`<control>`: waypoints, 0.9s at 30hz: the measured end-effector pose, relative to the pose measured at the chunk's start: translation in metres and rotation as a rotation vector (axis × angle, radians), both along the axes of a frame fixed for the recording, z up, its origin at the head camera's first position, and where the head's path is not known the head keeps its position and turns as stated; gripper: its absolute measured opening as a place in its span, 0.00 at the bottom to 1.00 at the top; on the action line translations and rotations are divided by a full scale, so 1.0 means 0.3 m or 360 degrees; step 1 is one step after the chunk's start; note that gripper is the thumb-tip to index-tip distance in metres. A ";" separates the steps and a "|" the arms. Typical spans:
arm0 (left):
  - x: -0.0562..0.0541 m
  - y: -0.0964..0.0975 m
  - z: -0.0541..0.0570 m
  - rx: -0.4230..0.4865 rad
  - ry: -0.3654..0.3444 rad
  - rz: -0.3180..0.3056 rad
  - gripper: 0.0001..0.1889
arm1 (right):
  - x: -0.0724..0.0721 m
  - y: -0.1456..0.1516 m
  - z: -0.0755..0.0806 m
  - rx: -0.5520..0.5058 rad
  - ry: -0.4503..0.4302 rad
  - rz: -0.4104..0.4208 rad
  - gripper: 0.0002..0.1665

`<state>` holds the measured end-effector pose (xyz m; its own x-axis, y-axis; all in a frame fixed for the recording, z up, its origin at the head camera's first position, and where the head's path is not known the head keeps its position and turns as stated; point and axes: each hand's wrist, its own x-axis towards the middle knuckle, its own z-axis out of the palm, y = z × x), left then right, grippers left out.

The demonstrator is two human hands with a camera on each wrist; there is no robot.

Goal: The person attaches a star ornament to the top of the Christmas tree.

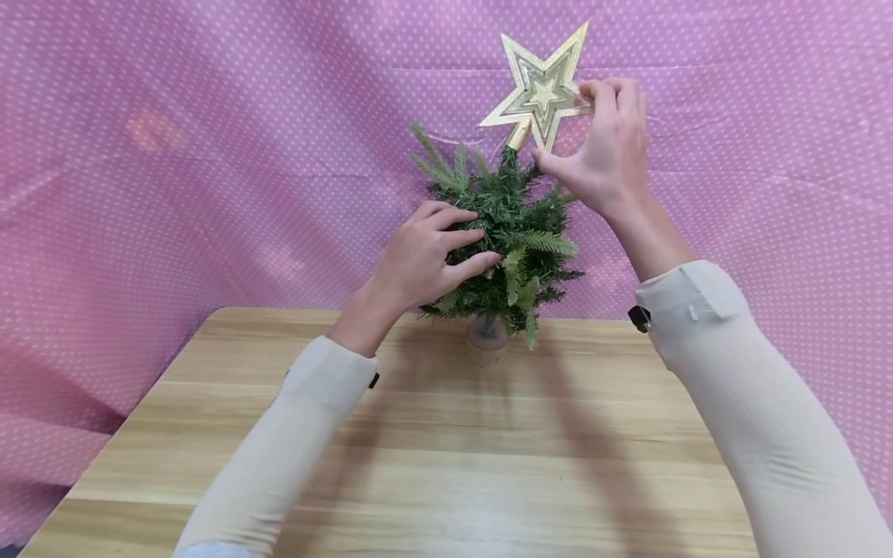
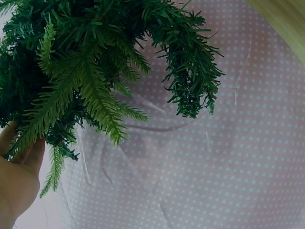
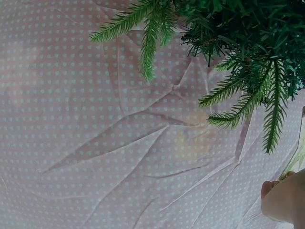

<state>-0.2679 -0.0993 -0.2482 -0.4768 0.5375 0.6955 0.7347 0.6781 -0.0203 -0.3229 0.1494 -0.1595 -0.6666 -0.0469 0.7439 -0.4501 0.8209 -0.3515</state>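
A small artificial Christmas tree (image 1: 523,205) stands at the back of the wooden table (image 1: 446,465), on a pale round base (image 1: 487,333). Its top carries a gold star tree topper (image 1: 544,91), which leans to the right on its gold socket. My right hand (image 1: 614,147) holds the star, fingers at its right point and thumb by its lower point. In the right wrist view, part of this hand (image 3: 286,198) shows at the star's gold edge. My left hand (image 1: 425,252) rests with spread fingers against the tree's left side; in the left wrist view its fingertips are hidden among green branches (image 2: 86,81).
Behind the table hangs a pink cloth (image 1: 279,155) with white dots, creased in places. It also runs down along the table's left side. The tree stands close to the table's back edge, near the cloth.
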 end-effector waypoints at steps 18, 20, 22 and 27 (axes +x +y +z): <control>0.000 0.000 -0.004 0.0024 0.0049 -0.0040 0.24 | -0.008 0.005 -0.016 0.0124 0.0420 0.0115 0.47; 0.001 0.000 -0.003 0.0024 0.0049 -0.0042 0.24 | -0.008 0.003 -0.015 0.0128 0.0434 0.0112 0.47; 0.002 -0.001 -0.003 0.0018 0.0042 -0.0036 0.24 | -0.006 0.000 -0.017 0.0127 0.0443 0.0109 0.47; 0.004 0.000 0.000 0.0003 0.0021 -0.0014 0.24 | -0.003 -0.003 -0.020 0.0111 0.0464 0.0105 0.46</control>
<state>-0.2665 -0.0993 -0.2483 -0.4626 0.5406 0.7027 0.7404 0.6715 -0.0291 -0.3237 0.1486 -0.1654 -0.4192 -0.1408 0.8969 -0.5768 0.8042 -0.1434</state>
